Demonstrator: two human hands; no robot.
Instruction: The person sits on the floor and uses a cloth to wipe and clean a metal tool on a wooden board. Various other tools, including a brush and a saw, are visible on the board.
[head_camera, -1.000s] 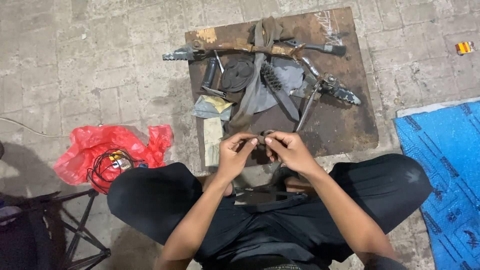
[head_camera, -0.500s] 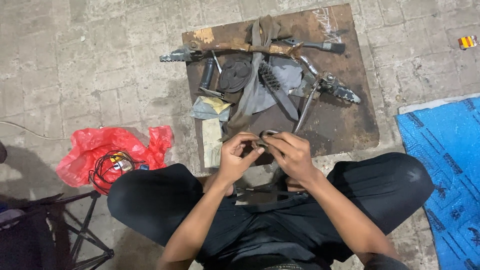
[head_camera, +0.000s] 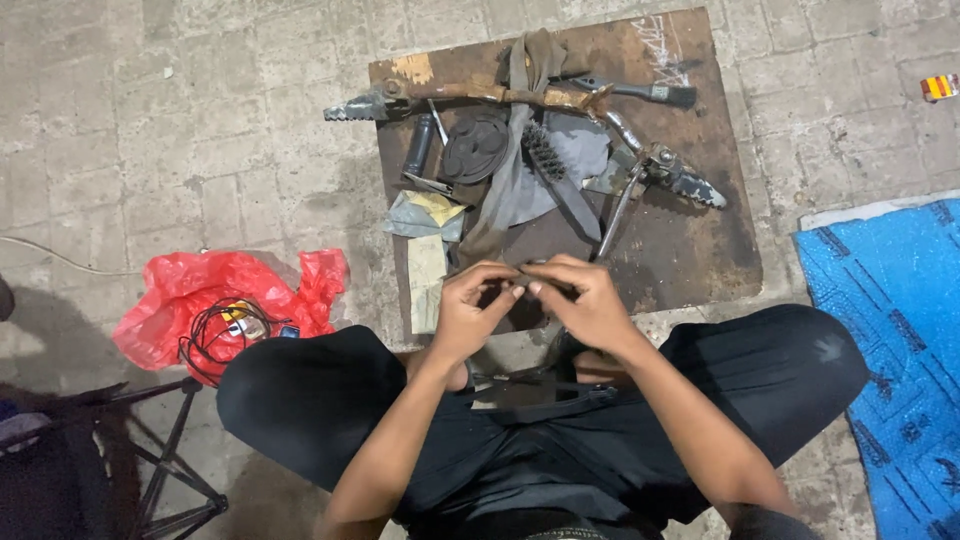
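My left hand (head_camera: 468, 312) and my right hand (head_camera: 583, 300) meet over the near edge of a rusty brown board (head_camera: 700, 250), fingertips pinched together on a small dark metal part (head_camera: 524, 274) that is mostly hidden by the fingers. Just beyond the hands a grey rag (head_camera: 520, 180) lies over a wire brush (head_camera: 543, 152), a round black cap (head_camera: 475, 146) and a rusty footpeg bar (head_camera: 480, 95). A second toothed footpeg (head_camera: 690, 183) lies to the right, and folded pieces of sandpaper (head_camera: 426, 262) lie by my left hand.
A red plastic bag (head_camera: 200, 290) with coiled black wire sits on the paved floor at left. A blue tarp (head_camera: 890, 350) covers the floor at right. Black stand legs (head_camera: 160, 460) reach in at lower left. A dark tool (head_camera: 540, 385) rests on my lap.
Both hands stayed together on the small part; the fingers shifted slightly, turning it, and the pinch now sits a bit higher over the board's edge.
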